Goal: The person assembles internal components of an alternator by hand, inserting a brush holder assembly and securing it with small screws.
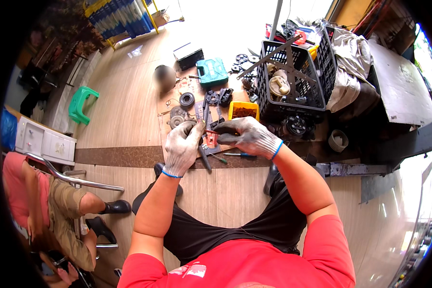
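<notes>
My left hand point(181, 149), in a grey-white work glove with a blue cuff edge, is closed with thumb and fingertips pressed together. A slim dark tool point(206, 113) rises from its fingertips; whether it is gripped or lies behind is unclear. Facing it, my right hand point(249, 134), gloved alike, pinches a thin red piece point(211, 131) that points toward the left fingertips. Below them lies cardboard point(164, 139) with a long black handle point(205, 160), a green-handled screwdriver point(221, 159) and a blue-handled tool point(241, 154). A yellow tub point(258, 111) of rusty-brown small pieces stands just beyond my right hand.
Farther out are a black ring point(187, 100), a round metal part point(177, 115) and a teal tool case point(212, 72). A black crate point(293, 108) of parts stands at right, with a green stool point(83, 104) at left. Another person point(57, 197) sits on the left.
</notes>
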### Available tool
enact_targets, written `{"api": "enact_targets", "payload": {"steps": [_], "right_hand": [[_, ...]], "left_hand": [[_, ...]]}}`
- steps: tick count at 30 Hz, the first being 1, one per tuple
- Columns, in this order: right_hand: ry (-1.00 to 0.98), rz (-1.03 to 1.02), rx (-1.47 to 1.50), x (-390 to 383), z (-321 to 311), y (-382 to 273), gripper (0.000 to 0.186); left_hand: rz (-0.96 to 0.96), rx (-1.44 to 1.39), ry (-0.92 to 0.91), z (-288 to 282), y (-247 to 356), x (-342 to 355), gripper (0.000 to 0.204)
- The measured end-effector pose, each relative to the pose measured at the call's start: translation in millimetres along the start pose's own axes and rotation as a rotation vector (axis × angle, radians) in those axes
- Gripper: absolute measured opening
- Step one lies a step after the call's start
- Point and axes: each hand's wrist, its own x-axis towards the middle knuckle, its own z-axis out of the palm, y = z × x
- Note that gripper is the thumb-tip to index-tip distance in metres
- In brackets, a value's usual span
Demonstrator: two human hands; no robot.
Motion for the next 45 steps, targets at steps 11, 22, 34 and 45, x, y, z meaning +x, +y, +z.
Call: {"api": "enact_targets", "payload": {"steps": [11,22,34,45], "right_hand": [[0.206,-0.186,-0.488,-1,22,13,0.014],[-0.034,0.327,0.535,-12,-2,-37,0.033],[0.171,0.032,-0.376,-4,27,-18,0.014],[-0.064,0.372,0.471,-4,6,-35,0.030]], "left_hand": [[0.086,0.017,-0.057,8,1,3,0.026],[0.161,-0.376,-0.363,-17,-40,18,0.032],[0.181,0.085,-0.131,-14,-37,18,0.029],[0.139,-0.345,-0.322,-18,-21,12,0.033]]}}
